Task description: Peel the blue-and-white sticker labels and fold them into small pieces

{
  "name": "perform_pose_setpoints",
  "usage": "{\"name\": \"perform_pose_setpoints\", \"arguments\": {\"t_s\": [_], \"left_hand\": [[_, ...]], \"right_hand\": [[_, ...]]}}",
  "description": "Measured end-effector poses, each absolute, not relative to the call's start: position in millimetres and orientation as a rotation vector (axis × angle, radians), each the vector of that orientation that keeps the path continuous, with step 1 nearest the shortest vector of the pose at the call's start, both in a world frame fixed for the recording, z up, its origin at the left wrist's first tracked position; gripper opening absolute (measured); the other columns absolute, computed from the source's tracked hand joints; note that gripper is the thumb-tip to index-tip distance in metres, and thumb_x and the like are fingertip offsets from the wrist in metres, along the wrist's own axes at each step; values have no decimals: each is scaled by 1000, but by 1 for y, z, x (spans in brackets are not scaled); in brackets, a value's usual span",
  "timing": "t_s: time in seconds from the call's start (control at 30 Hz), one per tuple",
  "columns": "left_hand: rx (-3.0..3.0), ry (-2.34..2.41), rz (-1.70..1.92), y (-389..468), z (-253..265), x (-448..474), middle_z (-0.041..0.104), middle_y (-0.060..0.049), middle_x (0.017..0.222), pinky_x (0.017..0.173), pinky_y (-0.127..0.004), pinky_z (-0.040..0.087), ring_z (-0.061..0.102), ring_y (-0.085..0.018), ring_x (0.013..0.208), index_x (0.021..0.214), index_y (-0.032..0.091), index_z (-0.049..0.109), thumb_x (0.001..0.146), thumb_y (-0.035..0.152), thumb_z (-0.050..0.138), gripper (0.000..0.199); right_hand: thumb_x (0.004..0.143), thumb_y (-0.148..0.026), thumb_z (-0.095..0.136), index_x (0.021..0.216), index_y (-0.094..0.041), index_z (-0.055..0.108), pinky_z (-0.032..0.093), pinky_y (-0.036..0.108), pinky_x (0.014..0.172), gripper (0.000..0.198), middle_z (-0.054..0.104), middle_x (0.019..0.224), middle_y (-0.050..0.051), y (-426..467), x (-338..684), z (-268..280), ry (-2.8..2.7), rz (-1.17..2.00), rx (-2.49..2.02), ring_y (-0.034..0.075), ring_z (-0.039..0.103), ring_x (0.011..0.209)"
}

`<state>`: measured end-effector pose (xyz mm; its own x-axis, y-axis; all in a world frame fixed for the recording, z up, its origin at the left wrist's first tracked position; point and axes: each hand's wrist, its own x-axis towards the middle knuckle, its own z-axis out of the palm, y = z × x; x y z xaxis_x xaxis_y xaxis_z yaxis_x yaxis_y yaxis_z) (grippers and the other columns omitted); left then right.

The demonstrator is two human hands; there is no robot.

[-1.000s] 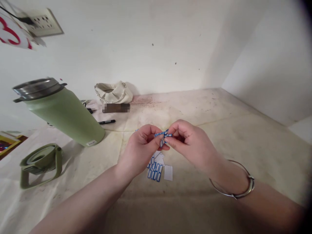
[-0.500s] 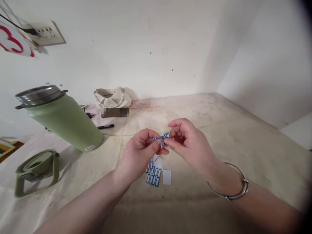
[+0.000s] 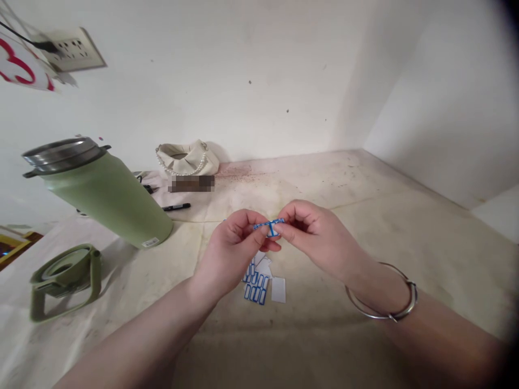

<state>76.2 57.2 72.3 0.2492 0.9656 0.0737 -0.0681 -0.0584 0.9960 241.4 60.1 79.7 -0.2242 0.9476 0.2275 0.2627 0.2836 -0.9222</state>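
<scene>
Between both hands, above the table, is a small sheet of blue-bordered white labels point(image 3: 271, 229). My left hand point(image 3: 234, 246) pinches its left part between thumb and fingers. At the right part, my right hand point(image 3: 310, 229) has its thumb and fingertips closed on the same sheet; a metal bangle point(image 3: 399, 313) circles that wrist. Below the hands lie more blue-bordered label sheets point(image 3: 255, 288), partly overlapping. Blank white pieces point(image 3: 278, 290) lie beside and behind them, some partly hidden by my left hand.
A green bottle point(image 3: 105, 194) without its lid stands at the left, and the green lid point(image 3: 65, 278) with a loop handle lies in front of it. Farther back are a black pen point(image 3: 177, 207), a cream handbag point(image 3: 186, 158) and a blurred-out brown object point(image 3: 192, 183). A wall socket point(image 3: 75, 49) holds a plug.
My right fingers, partly lifted earlier, have closed down onto the label sheet beside the thumb. The sheet now looks flatter. The view has shifted slightly.
</scene>
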Motion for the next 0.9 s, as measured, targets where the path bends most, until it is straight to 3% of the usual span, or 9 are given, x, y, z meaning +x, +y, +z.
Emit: {"name": "perform_pose_setpoints", "arguments": {"t_s": [0.13,0.23,0.37,0.53,0.73,0.9], "left_hand": [[1336,947,1255,61,76,73,69,0,74,61,-22,50,65,-11,61,83,17,58,81,24,62,9],[1292,935,1371,65,80,67,70,0,74,59,-22,50,65,-11,59,84,18,57,81,22,62,7],[1279,943,1433,70,83,61,70,-1,73,58,-22,50,64,-10,56,84,18,57,80,21,62,7],[1290,939,1450,71,83,62,70,-1,72,57,-22,49,62,-9,54,83,18,57,80,20,60,5],[1304,933,1446,70,81,65,69,-1,72,56,-21,48,61,-9,54,82,18,57,79,19,59,4],[1317,922,1442,72,79,65,69,-1,73,56,-21,47,60,-9,55,82,18,57,80,18,59,3]], "right_hand": [[85,-36,53,81,-20,54,39,25,56,16,56,72,-2,71,243,67,-1718,875,-1171,12,49,63],[84,-28,53,83,-19,58,42,27,59,11,61,76,1,81,241,46,-1943,770,-1286,14,54,66],[81,-25,60,101,-15,63,47,33,78,23,62,99,10,82,232,16,-2308,548,-1215,21,57,89],[83,-28,60,121,-15,57,41,39,95,40,52,120,15,71,219,2,-2530,291,-1017,27,46,112],[88,-27,52,114,-20,63,41,40,93,29,57,110,12,71,210,-5,-2605,227,-965,24,47,100],[79,-23,64,87,-16,66,42,34,87,11,59,95,8,75,211,-6,-2510,430,-1041,21,48,93]]}}
